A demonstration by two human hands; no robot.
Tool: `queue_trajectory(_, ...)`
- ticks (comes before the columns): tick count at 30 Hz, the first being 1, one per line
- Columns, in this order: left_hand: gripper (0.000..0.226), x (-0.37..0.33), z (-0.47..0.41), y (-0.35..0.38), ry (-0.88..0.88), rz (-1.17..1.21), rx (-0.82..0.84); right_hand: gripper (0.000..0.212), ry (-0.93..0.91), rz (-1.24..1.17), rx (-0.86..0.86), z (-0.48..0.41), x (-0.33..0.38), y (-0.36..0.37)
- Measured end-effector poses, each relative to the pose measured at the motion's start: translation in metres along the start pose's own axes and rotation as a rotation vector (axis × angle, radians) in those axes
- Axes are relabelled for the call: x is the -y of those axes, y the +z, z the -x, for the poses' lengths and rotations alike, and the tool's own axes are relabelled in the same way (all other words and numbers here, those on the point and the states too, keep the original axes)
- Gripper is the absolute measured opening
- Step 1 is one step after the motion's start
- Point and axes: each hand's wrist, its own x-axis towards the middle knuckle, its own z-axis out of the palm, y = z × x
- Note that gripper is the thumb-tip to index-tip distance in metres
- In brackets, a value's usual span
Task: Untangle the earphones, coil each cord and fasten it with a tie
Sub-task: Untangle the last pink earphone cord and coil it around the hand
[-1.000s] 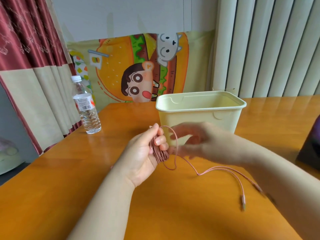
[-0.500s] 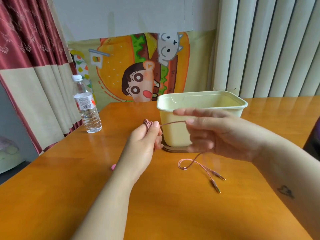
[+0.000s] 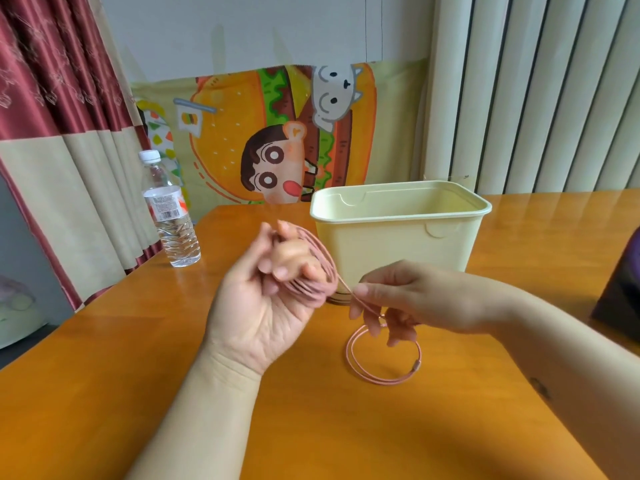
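A pink cord (image 3: 313,289) is seen wound in several turns round the curled fingers of the left hand (image 3: 266,306), which is held palm-up above an orange wooden table (image 3: 121,358); the coil is gripped there and kept clear of the wood. One strand is led from the coil to the right hand (image 3: 415,299), where it is pinched between thumb and fingertips just beside the coil, the other fingers being curled downward. Below the right hand the rest of the cord is laid on the table in a loose double loop (image 3: 349,353), close to the person and just in front of a pale yellow tub (image 3: 398,244). The tub is stood open-topped on the table behind both hands, and its lower left corner is partly covered by the coil. A clear bottle (image 3: 171,216) with a white cap is set upright near the table's left edge, well apart from the hands. A cartoon cloth (image 3: 277,133) is hung on the wall behind, flanked by a red and cream curtain (image 3: 52,98) at left and pale blinds (image 3: 536,98) at right; a dark object (image 3: 620,296) is cut off by the right edge
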Motion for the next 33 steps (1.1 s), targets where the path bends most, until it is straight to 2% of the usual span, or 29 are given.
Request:
queue_trajectory(2,0.027,-0.003,-0.004,-0.005,0.152,0.154,-0.196,0.036,0.012,-0.065,0.097,0.002,0.004,0.001)
queue_trajectory(4,0.024,-0.008,-0.006,-0.008,0.338,0.195,-0.420,0.037,0.024,-0.082,0.166,0.006,0.010,0.002)
queue_trajectory(6,0.026,-0.009,-0.007,-0.010,0.455,0.206,-0.547,0.035,0.046,-0.062,0.222,0.010,0.016,0.003)
queue_trajectory(9,0.031,-0.010,-0.007,-0.012,0.507,0.218,-0.639,0.032,0.030,-0.001,0.279,0.014,0.022,0.004)
queue_trajectory(11,0.032,-0.008,-0.006,-0.012,0.513,0.209,-0.672,0.034,0.011,0.075,0.247,0.016,0.025,0.004)
queue_trajectory(16,0.033,-0.005,-0.007,-0.017,0.517,0.197,-0.767,0.032,0.035,0.535,0.076,0.023,0.032,0.005)
queue_trajectory(20,0.023,-0.007,-0.006,-0.018,0.563,0.275,-0.760,0.030,0.036,0.666,-0.122,0.022,0.030,0.006)
queue_trajectory(23,0.023,-0.008,-0.007,-0.017,0.516,0.277,-0.700,0.033,-0.015,0.503,-0.353,0.009,0.016,-0.002)
queue_trajectory(25,0.027,-0.006,-0.007,-0.014,0.461,0.232,-0.647,0.034,0.026,0.430,-0.426,0.001,0.003,-0.007)
queue_trajectory(27,0.028,-0.005,-0.007,-0.010,0.418,0.201,-0.583,0.035,0.159,0.478,-0.412,-0.003,-0.010,-0.010)
queue_trajectory(30,0.029,-0.004,-0.007,-0.004,0.325,0.140,-0.459,0.034,0.394,0.661,-0.265,-0.007,-0.031,-0.012)
queue_trajectory(33,0.028,0.002,-0.007,0.001,0.201,0.011,-0.437,0.031,0.468,0.753,-0.252,-0.008,-0.041,-0.015)
